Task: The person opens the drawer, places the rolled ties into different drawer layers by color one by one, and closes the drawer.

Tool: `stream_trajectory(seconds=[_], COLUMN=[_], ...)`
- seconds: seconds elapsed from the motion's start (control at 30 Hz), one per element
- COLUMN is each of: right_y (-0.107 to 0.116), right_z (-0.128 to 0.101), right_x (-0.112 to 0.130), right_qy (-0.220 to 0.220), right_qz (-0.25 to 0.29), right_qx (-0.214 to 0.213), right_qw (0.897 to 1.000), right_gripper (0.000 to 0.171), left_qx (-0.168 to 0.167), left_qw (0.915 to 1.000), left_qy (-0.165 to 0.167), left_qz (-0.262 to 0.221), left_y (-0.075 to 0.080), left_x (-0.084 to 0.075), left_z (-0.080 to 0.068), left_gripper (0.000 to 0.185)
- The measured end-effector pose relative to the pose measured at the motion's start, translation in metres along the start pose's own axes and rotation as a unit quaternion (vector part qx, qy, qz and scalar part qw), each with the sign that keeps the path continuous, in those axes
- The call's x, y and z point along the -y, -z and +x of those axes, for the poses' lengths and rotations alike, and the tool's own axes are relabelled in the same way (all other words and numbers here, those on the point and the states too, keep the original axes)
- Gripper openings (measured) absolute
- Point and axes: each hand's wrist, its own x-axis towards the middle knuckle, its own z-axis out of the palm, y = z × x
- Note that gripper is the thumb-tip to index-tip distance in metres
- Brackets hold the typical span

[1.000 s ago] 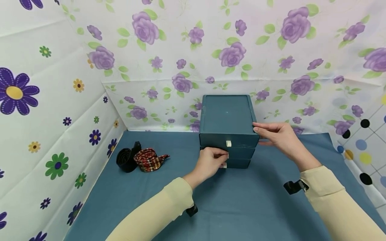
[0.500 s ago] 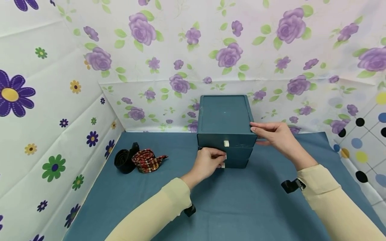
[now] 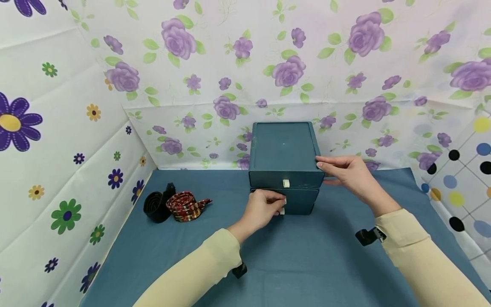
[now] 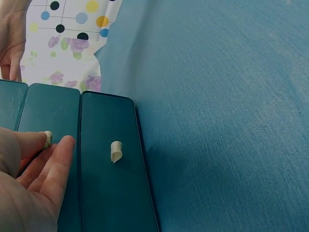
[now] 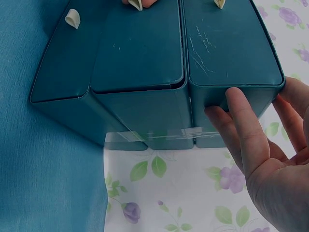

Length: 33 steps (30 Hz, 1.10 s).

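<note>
A dark teal unit of three stacked drawers (image 3: pixel 284 145) stands against the back wall in the head view. My left hand (image 3: pixel 264 207) is at its front, where finger and thumb pinch the cream pull tab (image 4: pixel 48 139) of the middle drawer. That middle drawer (image 5: pixel 140 53) juts slightly forward of its neighbours in the right wrist view. My right hand (image 3: pixel 345 172) holds the top drawer section at its right side, thumb and fingers spread around the edge. The top drawer's tab (image 3: pixel 286 183) and the bottom drawer's tab (image 4: pixel 116 151) are untouched. What is inside the drawers is hidden.
A rolled black strap (image 3: pixel 154 207) and a rolled red plaid fabric strip (image 3: pixel 185 207) lie together on the blue cloth (image 3: pixel 299 260), left of the unit. Floral sheeting (image 3: pixel 215 55) hangs behind, with more sheeting along the left and right sides.
The middle drawer has come forward a little, its front covering the seam beneath it. Both hands keep their holds. The head view has shifted slightly, so everything sits a bit further left.
</note>
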Motion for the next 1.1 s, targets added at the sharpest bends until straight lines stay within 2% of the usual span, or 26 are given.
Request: stream_trajectory(seconds=[0.5, 1.1], right_y=[-0.001, 0.000], right_z=[-0.002, -0.001], right_x=[0.003, 0.001], right_qy=[-0.005, -0.008], right_qz=[0.004, 0.015], right_qx=[-0.003, 0.003], right_qw=[1.000, 1.000], right_gripper=[0.046, 0.046], left_qx=[0.004, 0.016], left_qw=[1.0000, 0.9998], left_qy=[-0.003, 0.010], left_qz=[0.003, 0.009], left_y=[0.000, 0.002], left_x=[0.003, 0.001], left_z=[-0.004, -0.012], left_gripper=[0.019, 0.017])
